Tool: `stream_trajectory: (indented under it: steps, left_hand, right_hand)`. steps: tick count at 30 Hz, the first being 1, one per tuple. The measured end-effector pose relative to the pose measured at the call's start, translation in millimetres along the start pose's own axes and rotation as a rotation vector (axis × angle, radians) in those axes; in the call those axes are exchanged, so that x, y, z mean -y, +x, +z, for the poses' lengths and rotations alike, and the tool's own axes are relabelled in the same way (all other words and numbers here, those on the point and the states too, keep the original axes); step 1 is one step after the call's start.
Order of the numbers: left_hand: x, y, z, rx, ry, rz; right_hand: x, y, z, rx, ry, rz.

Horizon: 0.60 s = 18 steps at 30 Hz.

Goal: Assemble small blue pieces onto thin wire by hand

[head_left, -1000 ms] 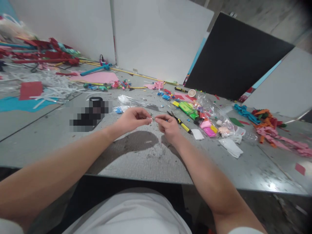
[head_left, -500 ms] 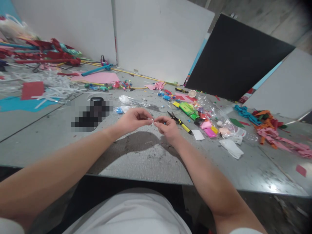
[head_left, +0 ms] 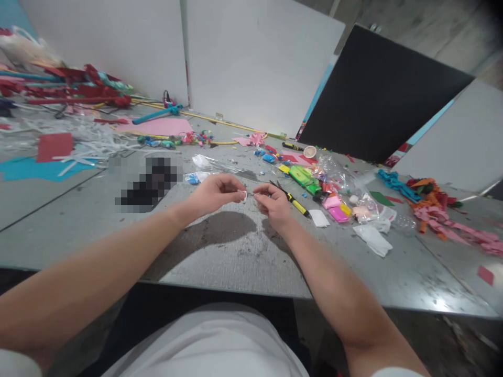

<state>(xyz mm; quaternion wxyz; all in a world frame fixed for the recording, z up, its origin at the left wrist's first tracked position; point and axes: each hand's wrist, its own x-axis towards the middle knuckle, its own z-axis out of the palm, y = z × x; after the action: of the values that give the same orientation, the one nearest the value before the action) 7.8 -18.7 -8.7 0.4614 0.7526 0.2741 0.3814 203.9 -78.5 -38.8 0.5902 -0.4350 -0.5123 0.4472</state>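
Both my hands hover just above the grey table (head_left: 236, 256), fingertips nearly meeting. My left hand (head_left: 214, 192) pinches a tiny white piece (head_left: 244, 196) between thumb and forefinger. My right hand (head_left: 271, 204) pinches the other end of the same small thing, which looks like a thin wire; it is too small to name. Yellow-handled pliers (head_left: 291, 198) lie right beside my right hand.
Bright clay blocks in clear plastic bags (head_left: 334, 188) lie to the right, with white paper scraps (head_left: 371, 238). Coloured paper strips (head_left: 440, 209) pile at far right. Red and teal craft sticks (head_left: 74, 89) and white shreds fill the far left. White and black boards (head_left: 377, 89) stand behind.
My hands have stayed at the same spot. My right fingers moved in toward the left, then drew back slightly, working the small piece.
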Motion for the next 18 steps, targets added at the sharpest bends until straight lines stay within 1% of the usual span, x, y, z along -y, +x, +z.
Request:
stream_trajectory:
  steps: [4,8,14,18]
  left_hand:
    - [2,0,-0.5,0.031,0.031,0.021]
    - [-1,-1,-0.7,0.003,0.077,0.004]
    - [-5,-3,-0.8,-0.002,0.079,-0.011]
    - [-5,-3,-1.2,-0.011,0.088,0.001]
  right_hand:
    - [7,-6,4,0.047,-0.180,-0.083]
    - [13,-9,6,0.061,-0.291,-0.154]
    - [14,-11,6,0.135,-0.291,-0.106]
    - [12,-12,7,0.175,-0.204,-0.076]
